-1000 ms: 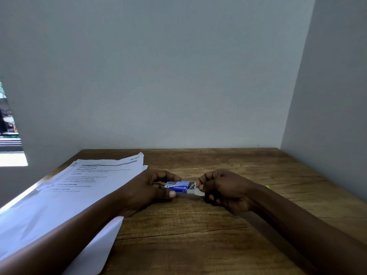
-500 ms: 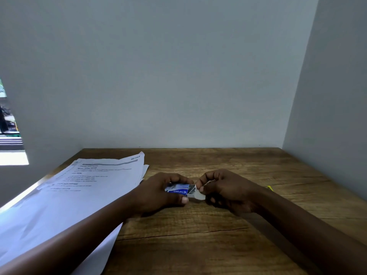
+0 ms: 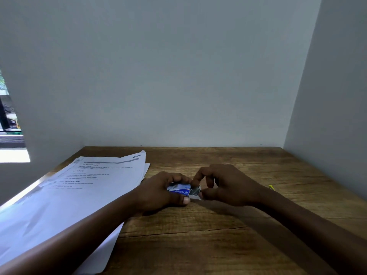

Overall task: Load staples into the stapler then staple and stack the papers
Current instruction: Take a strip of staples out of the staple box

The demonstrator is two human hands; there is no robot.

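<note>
Hands meet low over the middle of the brown wood-grain tabletop [image 3: 198,245], closer to its far edge than to the near one. The left hand [image 3: 158,192] grips a small blue-and-white cardboard staple box [image 3: 179,189], thumb along the near side and fingers [image 3: 178,178] curled over the top. The box's right end is open, and a white inner tray [image 3: 195,192] sticks out of it with dark metal staples visible inside. The right hand [image 3: 228,185] has its thumb and forefinger curled in on that open end, pinching at the tray; its other fingers are bent above. A loose stack of white printed paper sheets [image 3: 83,185] lies along the left edge of the tabletop, running from the far left corner to the near edge, partly under the left forearm. A small yellow object [image 3: 271,187] shows just behind the right wrist, too hidden to identify. Plain grey walls [image 3: 178,76] close off the far and right edges.
</note>
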